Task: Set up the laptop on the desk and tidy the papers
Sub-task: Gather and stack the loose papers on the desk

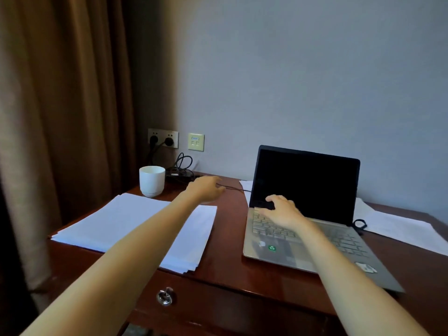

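1. Your left hand (206, 190) was over the charger cable (234, 189); can't tell if its fingers gripped it.
2. Your right hand (283, 212) lay on the laptop (303, 180) keyboard, fingers spread.
3. Laptop stood open on the worktop (230, 238), paper stack (121, 224) left of it.

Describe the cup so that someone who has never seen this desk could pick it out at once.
Start at the wooden desk and go to its far left corner, by the brown curtain. Below the wall sockets, just behind the stack of white papers, stands the cup. It is the only upright, rounded thing there: plain white, no handle showing.
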Tool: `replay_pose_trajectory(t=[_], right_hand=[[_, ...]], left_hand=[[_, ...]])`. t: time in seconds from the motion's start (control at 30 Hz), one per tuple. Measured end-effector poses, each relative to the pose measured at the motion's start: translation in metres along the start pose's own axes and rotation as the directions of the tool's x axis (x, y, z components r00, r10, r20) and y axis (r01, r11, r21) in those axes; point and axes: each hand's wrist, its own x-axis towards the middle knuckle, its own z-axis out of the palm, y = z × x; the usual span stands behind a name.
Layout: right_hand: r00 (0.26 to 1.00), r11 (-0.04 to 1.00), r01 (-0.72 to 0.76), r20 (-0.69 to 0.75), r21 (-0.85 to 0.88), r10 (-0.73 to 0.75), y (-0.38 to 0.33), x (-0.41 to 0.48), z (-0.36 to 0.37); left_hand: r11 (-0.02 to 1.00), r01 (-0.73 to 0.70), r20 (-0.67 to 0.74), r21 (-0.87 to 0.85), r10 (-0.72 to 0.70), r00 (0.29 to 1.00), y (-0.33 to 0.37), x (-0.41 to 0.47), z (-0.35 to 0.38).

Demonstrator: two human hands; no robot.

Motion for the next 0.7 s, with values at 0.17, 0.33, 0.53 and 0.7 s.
replay_pose_trajectory(t=[0.17, 0.33, 0.53, 0.7], right_hand=[[0.996, 0.997, -0.078, -0.046, -0.018, 0.077, 0.037, -0.009, -0.024], [0.987, 0.989, -0.145, -0.069, -0.021, 0.143, 0.078, -0.019, -0.043], [0.972, 0.973, -0.227, -0.066, -0.036, 0.224, 0.126, -0.037, -0.065], [0.942, 0.944, -0.328, -0.076, -0.027, 0.326, 0.165, -0.05, -0.078]], left_hand=[[0.992, -0.121, 0.046, 0.031, 0.119, 0.992, 0.055, 0.007, 0.021], [0.979, -0.197, 0.108, 0.044, 0.191, 0.976, 0.105, 0.008, 0.039], [0.955, -0.296, 0.164, 0.009, 0.291, 0.943, 0.158, 0.014, 0.063], [0.936, -0.353, 0.191, -0.022, 0.35, 0.917, 0.201, 0.017, 0.083]])
